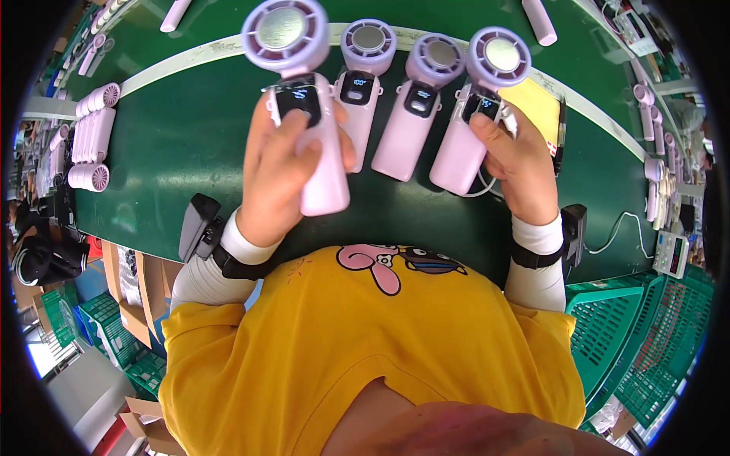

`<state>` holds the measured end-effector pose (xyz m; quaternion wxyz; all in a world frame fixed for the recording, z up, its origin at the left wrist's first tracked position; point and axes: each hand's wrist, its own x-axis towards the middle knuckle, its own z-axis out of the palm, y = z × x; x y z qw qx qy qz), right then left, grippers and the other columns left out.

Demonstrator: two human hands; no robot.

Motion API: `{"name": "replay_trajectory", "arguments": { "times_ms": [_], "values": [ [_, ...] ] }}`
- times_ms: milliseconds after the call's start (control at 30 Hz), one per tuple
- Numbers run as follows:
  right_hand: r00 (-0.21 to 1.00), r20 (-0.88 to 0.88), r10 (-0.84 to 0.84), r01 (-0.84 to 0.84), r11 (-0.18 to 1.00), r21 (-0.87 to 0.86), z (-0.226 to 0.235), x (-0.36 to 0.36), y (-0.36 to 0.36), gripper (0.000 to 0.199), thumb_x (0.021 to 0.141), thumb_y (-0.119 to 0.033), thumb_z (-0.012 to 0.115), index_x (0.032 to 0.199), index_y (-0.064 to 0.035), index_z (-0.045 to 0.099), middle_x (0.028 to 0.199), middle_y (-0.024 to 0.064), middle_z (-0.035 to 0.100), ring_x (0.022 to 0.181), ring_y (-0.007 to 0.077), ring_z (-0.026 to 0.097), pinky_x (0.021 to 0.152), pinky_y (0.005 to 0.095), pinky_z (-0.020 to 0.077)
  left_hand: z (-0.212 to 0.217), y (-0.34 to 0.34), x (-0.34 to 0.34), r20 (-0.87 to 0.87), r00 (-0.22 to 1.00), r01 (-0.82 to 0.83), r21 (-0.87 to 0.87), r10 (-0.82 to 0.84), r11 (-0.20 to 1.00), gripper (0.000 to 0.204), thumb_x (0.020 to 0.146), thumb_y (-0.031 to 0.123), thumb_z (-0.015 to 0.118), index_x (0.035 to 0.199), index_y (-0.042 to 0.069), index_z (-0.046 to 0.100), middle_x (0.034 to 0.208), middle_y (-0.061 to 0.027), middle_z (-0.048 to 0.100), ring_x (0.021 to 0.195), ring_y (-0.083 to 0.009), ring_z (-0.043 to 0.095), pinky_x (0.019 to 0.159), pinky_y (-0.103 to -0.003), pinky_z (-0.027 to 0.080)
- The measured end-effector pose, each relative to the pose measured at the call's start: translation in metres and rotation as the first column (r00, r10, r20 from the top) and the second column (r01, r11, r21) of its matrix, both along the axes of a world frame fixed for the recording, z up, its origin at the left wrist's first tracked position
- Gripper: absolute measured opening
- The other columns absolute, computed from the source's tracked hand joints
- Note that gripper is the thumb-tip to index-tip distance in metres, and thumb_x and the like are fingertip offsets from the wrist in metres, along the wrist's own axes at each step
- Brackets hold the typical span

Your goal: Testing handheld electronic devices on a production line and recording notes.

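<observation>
My left hand grips a pink handheld fan, raised above the table, with the thumb at its dark display panel. At the right, my right hand is closed around another handheld fan; its thumb lies by the lit display. A white cable curves beside that fan and my right fingers. Between my hands are two more pink fans, one partly behind the fan in my left hand and one tilted alongside. All these fans have lilac round heads with silver centres, and their displays glow.
Several pink fans are grouped at the table's left edge. A yellow sheet lies beyond my right hand. A small white device with a panel sits at the right edge, near green crates. Cardboard boxes stand at lower left.
</observation>
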<state>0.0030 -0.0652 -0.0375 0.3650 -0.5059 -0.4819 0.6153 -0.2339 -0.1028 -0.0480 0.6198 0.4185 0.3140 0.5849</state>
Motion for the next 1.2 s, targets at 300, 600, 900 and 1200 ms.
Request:
{"name": "replay_trajectory", "arguments": {
  "times_ms": [300, 600, 900, 1200],
  "values": [
    [0.990, 0.136, -0.043, 0.039, 0.999, 0.035, -0.024, -0.012, 0.020, 0.043, 0.083, -0.030, 0.056, 0.111, 0.0009, 0.049, 0.064, -0.0046, 0.045, 0.046, 0.0009, 0.031, 0.039, 0.0171, 0.0196, -0.014, 0.020, -0.009, -0.062, 0.987, -0.155, -0.064, 0.151, 0.986, 0.032, 0.079, 0.006, 0.043, 0.109, -0.001, 0.033, 0.096, -0.0135, 0.049, 0.070, -0.0213, 0.055, 0.061, -0.032, 0.047],
    [0.963, 0.245, -0.113, -0.009, 0.894, 0.448, 0.046, -0.012, 0.042, 0.044, 0.087, -0.038, 0.046, 0.106, 0.0003, 0.054, 0.069, -0.0023, 0.048, 0.054, 0.0043, 0.038, 0.050, 0.0187, 0.0301, 0.040, 0.034, -0.010, -0.139, 0.989, -0.018, 0.263, 0.056, 0.965, 0.028, 0.080, 0.004, 0.038, 0.107, -0.004, 0.036, 0.092, -0.0134, 0.049, 0.069, -0.0187, 0.054, 0.063, -0.030, 0.045],
    [0.938, -0.304, 0.166, 0.191, 0.482, 0.855, 0.085, -0.041, 0.039, 0.043, 0.088, -0.037, 0.041, 0.109, -0.0006, 0.052, 0.095, 0.0080, 0.056, 0.077, 0.0124, 0.053, 0.067, 0.0235, 0.0415, 0.080, 0.035, 0.031, -0.301, 0.872, 0.471, 0.304, -0.385, 0.828, 0.049, 0.085, 0.024, 0.039, 0.124, -0.001, 0.025, 0.099, -0.0161, 0.050, 0.074, -0.0225, 0.055, 0.064, -0.029, 0.045],
    [0.819, 0.029, -0.574, 0.080, 0.165, 0.983, 0.097, -0.036, 0.004, 0.053, 0.087, -0.038, 0.032, 0.109, 0.0079, 0.048, 0.098, 0.0139, 0.059, 0.090, 0.0186, 0.057, 0.082, 0.0292, 0.0446, 0.060, 0.066, 0.030, -0.642, 0.503, 0.478, 0.765, 0.579, 0.432, 0.047, 0.066, 0.015, 0.068, 0.104, -0.003, 0.046, 0.091, -0.0141, 0.053, 0.071, -0.0241, 0.055, 0.059, -0.030, 0.044]
  ]
}}
